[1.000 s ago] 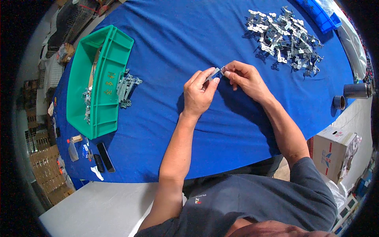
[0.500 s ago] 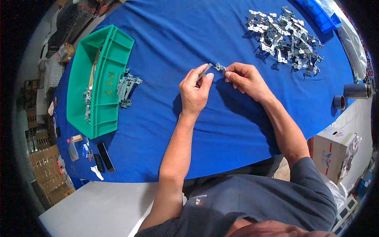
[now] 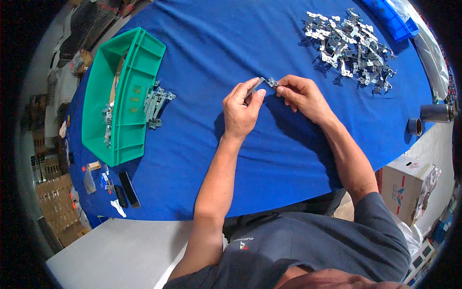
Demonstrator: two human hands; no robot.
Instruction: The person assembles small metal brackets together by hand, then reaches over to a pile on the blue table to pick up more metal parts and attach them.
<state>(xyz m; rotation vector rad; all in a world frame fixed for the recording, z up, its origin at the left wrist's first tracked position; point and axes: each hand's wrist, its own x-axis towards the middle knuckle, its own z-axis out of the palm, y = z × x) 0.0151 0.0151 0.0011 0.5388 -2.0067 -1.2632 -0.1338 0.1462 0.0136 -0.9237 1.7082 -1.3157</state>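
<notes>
Over the middle of the blue cloth, my left hand (image 3: 240,114) pinches a grey metal bracket (image 3: 256,85) between thumb and fingers. The bracket's holed end (image 3: 272,82) sticks out to the right. There my right hand (image 3: 306,100) has its thumb and forefinger closed at that end, touching it or very near. Whether a small part is also between the right fingertips is too small to tell. Similar brackets lie stacked in a small pile (image 3: 156,106) to the left, and a larger loose heap of metal parts (image 3: 351,48) lies at the far right.
A green bin (image 3: 127,120) holding metal parts stands at the left. A phone (image 3: 129,189) and small items lie near the left front edge. A blue tray (image 3: 390,21) sits far right; a dark cup (image 3: 414,126) and a cylinder (image 3: 435,113) are at the right edge.
My right fingertips have come up to the bracket's end, and the pale sliver seen at them earlier no longer shows. The left hand with the bracket shifts slightly right within the view.
</notes>
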